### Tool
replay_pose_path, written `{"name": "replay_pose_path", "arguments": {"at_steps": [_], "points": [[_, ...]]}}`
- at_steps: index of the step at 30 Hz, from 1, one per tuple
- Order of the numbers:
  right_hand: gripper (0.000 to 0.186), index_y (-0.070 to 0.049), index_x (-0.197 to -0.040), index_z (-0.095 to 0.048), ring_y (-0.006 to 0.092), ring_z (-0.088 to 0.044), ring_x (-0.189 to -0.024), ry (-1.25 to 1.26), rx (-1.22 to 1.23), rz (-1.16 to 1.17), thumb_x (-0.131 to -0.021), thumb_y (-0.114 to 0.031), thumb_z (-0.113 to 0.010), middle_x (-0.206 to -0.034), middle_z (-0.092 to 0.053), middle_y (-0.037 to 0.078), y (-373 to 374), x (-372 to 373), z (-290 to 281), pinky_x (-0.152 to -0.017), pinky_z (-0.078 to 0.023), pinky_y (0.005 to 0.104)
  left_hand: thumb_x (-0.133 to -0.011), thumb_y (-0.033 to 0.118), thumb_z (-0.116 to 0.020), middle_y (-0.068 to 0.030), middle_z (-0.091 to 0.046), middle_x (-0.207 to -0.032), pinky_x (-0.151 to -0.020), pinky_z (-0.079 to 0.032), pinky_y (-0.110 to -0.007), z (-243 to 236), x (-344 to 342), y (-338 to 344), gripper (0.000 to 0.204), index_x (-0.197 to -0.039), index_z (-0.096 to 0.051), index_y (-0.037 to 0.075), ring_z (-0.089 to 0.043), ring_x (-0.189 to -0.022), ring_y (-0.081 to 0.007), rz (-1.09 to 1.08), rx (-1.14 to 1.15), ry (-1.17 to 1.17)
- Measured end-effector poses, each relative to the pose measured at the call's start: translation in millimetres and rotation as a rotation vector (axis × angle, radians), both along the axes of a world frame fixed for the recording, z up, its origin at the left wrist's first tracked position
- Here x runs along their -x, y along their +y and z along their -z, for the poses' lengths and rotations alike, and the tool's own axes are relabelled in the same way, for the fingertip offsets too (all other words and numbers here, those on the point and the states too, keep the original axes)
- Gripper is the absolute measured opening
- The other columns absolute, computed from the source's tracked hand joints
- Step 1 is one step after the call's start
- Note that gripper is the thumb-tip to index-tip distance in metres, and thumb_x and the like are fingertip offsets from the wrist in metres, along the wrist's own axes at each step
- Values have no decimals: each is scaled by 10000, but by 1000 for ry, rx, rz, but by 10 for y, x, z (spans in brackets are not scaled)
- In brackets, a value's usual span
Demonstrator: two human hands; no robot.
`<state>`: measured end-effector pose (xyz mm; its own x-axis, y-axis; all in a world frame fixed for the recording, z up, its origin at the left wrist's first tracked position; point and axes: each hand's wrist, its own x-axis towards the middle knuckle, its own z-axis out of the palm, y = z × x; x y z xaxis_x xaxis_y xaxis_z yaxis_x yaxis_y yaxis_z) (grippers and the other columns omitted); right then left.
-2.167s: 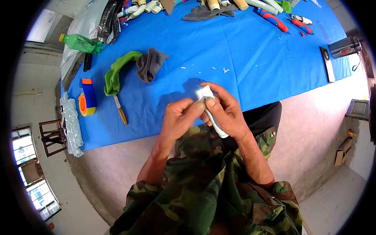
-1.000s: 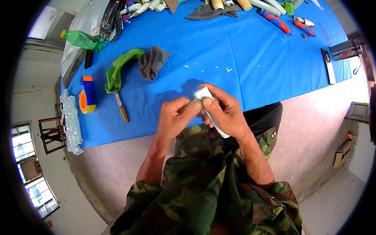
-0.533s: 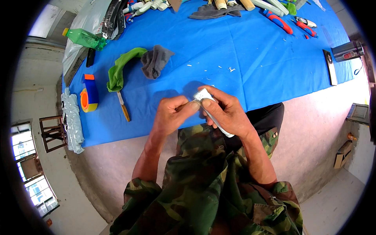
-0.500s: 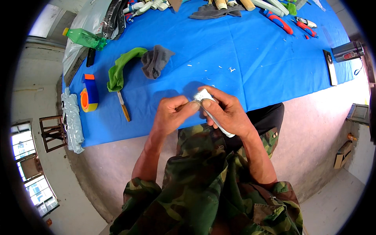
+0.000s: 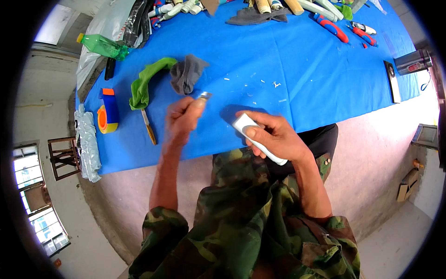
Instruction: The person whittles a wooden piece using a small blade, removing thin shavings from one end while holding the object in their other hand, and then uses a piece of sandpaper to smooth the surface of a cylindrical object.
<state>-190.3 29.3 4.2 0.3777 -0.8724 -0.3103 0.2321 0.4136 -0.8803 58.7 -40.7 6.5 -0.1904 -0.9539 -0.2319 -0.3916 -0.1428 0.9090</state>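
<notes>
My right hand (image 5: pixel 274 136) is closed round a long white handheld device (image 5: pixel 260 140), which looks like a hair clipper body, with the thumb along its upper face. My left hand (image 5: pixel 183 118), slightly blurred, pinches a small piece with a shiny metal edge (image 5: pixel 204 96); it looks like a clipper blade head. The left hand is over the table beside a crumpled grey cloth (image 5: pixel 186 74), apart from the white device. Left of that hand lie a green cloth (image 5: pixel 141 88) and a brush with a wooden handle (image 5: pixel 148 128). Small white bits (image 5: pixel 276 84) are scattered beyond my hands.
The table has a blue cover (image 5: pixel 241 56). A blue, yellow and orange tape dispenser (image 5: pixel 108 111) and a green bottle (image 5: pixel 104 46) lie on the left. Red and blue tools (image 5: pixel 331 28) lie at the far right, and a dark cup (image 5: pixel 412 61) lies at the right edge.
My left hand has moved away to the left and up from the white device, carrying the metal-edged piece. The right hand has shifted slightly, and more of the device shows.
</notes>
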Motion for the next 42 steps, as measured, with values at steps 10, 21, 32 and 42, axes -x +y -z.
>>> {"name": "replay_pose_path", "arguments": {"at_steps": [10, 21, 32, 42], "points": [[479, -23, -1476, -513, 102, -617, -706, -158, -128, 144, -1052, -230, -599, -941, -653, 76, -10, 12, 50, -583, -519, 266, -1019, 222, -620, 30, -486, -583, -486, -327, -249, -72, 227, 117, 334, -736, -600, 43, -419, -526, -40, 48, -19, 102], [548, -16, -1498, -482, 101, -615, -728, -240, -20, 141, -982, -97, -649, -965, -660, 73, -6, 17, 155, -614, -526, 272, -971, 187, -724, 30, -555, -630, -490, -356, -241, 73, 324, 288, 272, -772, -647, 18, -470, -580, -25, 188, 67, 23], [661, -29, -1470, -481, 98, -608, -731, -182, -17, 358, -875, -23, -769, -986, -657, 47, 20, -111, 75, -618, -519, 264, -903, 63, -736, -58, -562, -609, -494, -394, -291, -37, 526, 469, 126, -828, -655, 2, -483, -559, -65, 147, 356, -75], [692, -25, -1448, -478, 97, -623, -727, -58, 24, 493, -838, -12, -804, -973, -652, 44, 49, -213, 117, -587, -521, 257, -891, 85, -770, -43, -549, -590, -475, -354, -284, -106, 549, 605, 204, -769, -631, -2, -439, -546, -53, 186, 433, -159]]}}
